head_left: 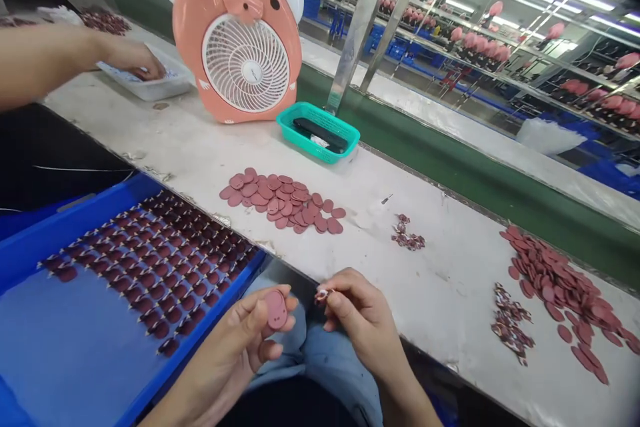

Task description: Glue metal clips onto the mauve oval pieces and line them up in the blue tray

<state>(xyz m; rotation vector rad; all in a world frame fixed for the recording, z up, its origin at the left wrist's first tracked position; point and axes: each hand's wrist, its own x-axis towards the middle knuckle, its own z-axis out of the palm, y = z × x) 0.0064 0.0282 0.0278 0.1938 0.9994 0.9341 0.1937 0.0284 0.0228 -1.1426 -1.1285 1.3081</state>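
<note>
**Item one:** we list first a flat rose oval disc (276, 309), held in the left hand (235, 340). It lies against the fingers with the thumb at its edge, its long axis running near upright and slightly tilted. The hand is partly open around it, not clamped.

**Item two:** a small white-and-maroon piece (324, 295), pinched between thumb and fingertips of the right hand (363, 320), which is closed on it. The piece lies just to the right of the disc, with a narrow gap between them, and the right hand is the nearer to the worktop (150, 133) edge.

**Surroundings,** which we place from the pig-faced desk fan (200, 27) as landmark:
- Toward us and to the left of it, a blue tray (85, 203) carries rows of maroon discs (165, 273), each with a small pale tip.
- Directly toward us from it, a loose cluster of rose discs (283, 200) lies on the worktop.
- To its right, a teal plastic basket (320, 150) holds a black oblong object (320, 135).
- Farther right, we count a small heap of patterned pieces (407, 233), then a larger heap of patterned pieces (510, 323) beside a spread of rose discs (555, 293).
- To its left, a co-worker's hand (133, 57) rests in a white plastic tray (150, 88).
- Behind it, beyond the worktop, stand racks of pink items (480, 47).
</note>
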